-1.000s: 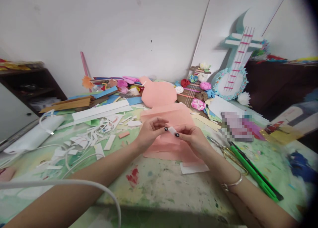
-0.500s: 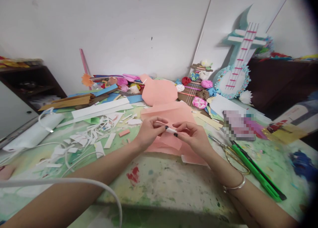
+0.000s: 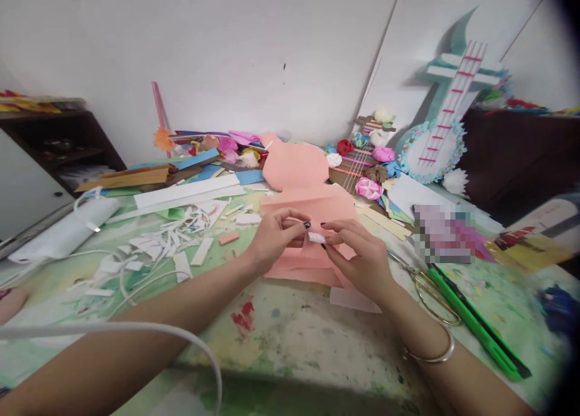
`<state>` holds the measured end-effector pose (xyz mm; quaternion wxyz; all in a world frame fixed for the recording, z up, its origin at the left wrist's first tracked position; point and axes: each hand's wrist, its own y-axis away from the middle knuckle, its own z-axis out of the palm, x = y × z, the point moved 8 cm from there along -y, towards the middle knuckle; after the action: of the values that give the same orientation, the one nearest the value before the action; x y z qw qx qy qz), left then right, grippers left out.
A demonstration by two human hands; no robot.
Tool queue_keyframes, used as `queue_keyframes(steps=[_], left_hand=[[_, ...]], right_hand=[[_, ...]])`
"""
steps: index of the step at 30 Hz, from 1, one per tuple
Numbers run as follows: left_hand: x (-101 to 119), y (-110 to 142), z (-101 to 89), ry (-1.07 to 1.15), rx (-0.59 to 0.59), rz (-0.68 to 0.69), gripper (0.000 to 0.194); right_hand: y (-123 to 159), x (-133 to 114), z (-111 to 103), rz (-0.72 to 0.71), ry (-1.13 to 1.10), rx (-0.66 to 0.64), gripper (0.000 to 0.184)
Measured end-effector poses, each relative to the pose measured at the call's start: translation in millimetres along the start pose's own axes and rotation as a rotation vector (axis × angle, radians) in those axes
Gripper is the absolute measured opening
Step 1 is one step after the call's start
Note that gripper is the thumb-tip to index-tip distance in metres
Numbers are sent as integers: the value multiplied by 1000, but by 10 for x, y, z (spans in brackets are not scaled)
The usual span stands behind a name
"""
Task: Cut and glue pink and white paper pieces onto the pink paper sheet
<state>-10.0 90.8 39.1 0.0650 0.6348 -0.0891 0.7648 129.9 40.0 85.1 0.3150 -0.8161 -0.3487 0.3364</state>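
My right hand grips a small white folded strip, seemingly paper, by its right end between the thumb and fingers. Just left of it, my left hand has thumb and forefinger pressed together beside the strip's left end; whether anything is pinched there I cannot make out. Both hands are over a pink paper cutout, which has a rounded upper part and folded lower layers. A white paper piece lies by the cutout's lower right edge, below my right wrist.
Gold-handled scissors and a green utility knife lie to the right. White paper scraps and a white cable are on the left. Paper flowers and a paper lute-like instrument stand at the back.
My left fingers have moved off the white strip, which both hands held before. It now stays with my right hand. The view has shifted slightly left.
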Motion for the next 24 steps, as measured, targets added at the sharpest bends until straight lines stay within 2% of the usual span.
queue_keyframes(steps=[4,9,12,18,24], left_hand=[[35,10,40,-21,-71,55,35],[56,3,41,-30,-60,76,36],[40,-12,29,-62,-47,83,37],[33,-1,43,-146,-56,125,38],[72,32,106,-141,-92,170,39]], right_hand=[[-3,-26,-6,-37,33,6,16],[-4,-36,-4,-51,47,-11,14],[1,4,14,6,34,-31,12],[16,114,31,167,-55,-33,19],[24,146,9,207,-60,5,16]])
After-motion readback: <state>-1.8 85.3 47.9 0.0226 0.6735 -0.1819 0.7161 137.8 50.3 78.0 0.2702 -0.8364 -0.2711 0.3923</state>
